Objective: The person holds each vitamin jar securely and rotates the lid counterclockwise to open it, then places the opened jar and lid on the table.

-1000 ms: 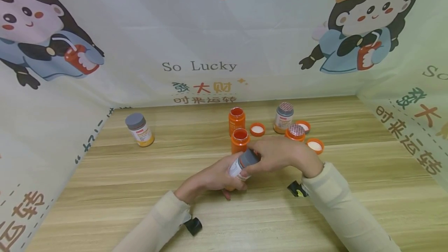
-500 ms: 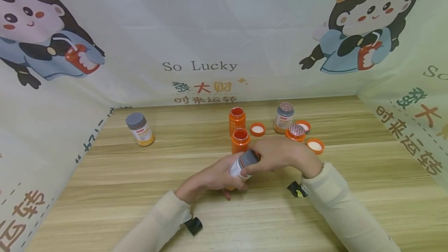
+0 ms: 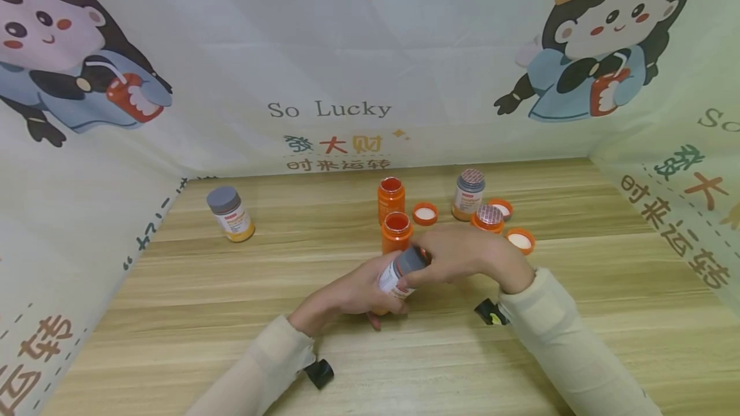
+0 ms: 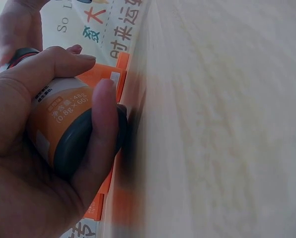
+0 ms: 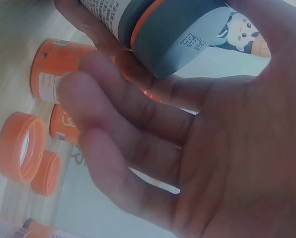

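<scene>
In front of the orange bottles, my left hand (image 3: 361, 289) grips a tilted supplement bottle (image 3: 392, 281) around its body. Its grey cap (image 3: 412, 260) points up and right, with my right hand (image 3: 465, 252) on it. The right wrist view shows the thumb and index finger pinching this cap (image 5: 175, 37), while the other fingers (image 5: 133, 148) curl below it, off the cap. A thin orange ring (image 5: 147, 20) shows at the cap's lower edge. Seen from the left wrist, the bottle's orange label (image 4: 63, 111) and dark base (image 4: 83, 144) lie between thumb and fingers.
Two uncapped orange bottles (image 3: 392, 201) stand just behind the hands. Farther right are a foil-sealed grey-necked bottle (image 3: 468, 194), a foil-sealed orange bottle (image 3: 488, 218) and several orange caps (image 3: 425, 213). A grey-capped bottle (image 3: 232, 216) stands at the left. Printed cloth (image 3: 462, 82) walls the wooden table.
Both hands and the held bottle stay nearly in place. A slight shift shows at the grey cap and label; the other bottles and caps have not moved.
</scene>
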A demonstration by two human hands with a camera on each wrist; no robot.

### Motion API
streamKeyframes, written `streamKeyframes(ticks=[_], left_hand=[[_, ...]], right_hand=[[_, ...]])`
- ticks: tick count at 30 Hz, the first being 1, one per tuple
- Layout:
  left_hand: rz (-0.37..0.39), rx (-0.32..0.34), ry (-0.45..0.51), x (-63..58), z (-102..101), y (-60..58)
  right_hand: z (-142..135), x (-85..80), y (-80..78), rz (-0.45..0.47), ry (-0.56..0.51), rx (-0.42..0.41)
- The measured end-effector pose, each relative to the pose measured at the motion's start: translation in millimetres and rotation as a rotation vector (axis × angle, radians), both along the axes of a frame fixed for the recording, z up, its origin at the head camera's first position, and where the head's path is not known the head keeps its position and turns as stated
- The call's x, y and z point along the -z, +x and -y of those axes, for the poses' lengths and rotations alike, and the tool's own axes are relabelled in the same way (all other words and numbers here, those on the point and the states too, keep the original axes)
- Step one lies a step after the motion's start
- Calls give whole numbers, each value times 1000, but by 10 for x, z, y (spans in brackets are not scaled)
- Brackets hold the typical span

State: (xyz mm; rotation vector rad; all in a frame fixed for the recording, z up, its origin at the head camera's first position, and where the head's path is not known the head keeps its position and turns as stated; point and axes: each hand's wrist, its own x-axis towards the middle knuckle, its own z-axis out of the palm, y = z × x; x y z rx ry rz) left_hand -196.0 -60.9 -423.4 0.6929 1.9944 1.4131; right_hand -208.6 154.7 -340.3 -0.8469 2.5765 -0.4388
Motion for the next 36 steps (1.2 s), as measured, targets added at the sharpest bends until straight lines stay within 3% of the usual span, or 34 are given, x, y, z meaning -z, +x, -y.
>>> streamKeyframes(ticks=[6,14,22,30,36], left_hand=[[11,-5,6,-7,0,0],[-2,-5,9,2,1,8],[4,-7,10,1,-3,6],[-15,-9,0,11,-4,8],[-16,-9,3,25,-1,4]], right_hand=[[-1,-3,6,51,-11,32],[9,-7,13,15,9,1],[0,-10,18,105,-33,47],[21,-20,23,86,7,26],[-6,-32,24,137,-32,49]])
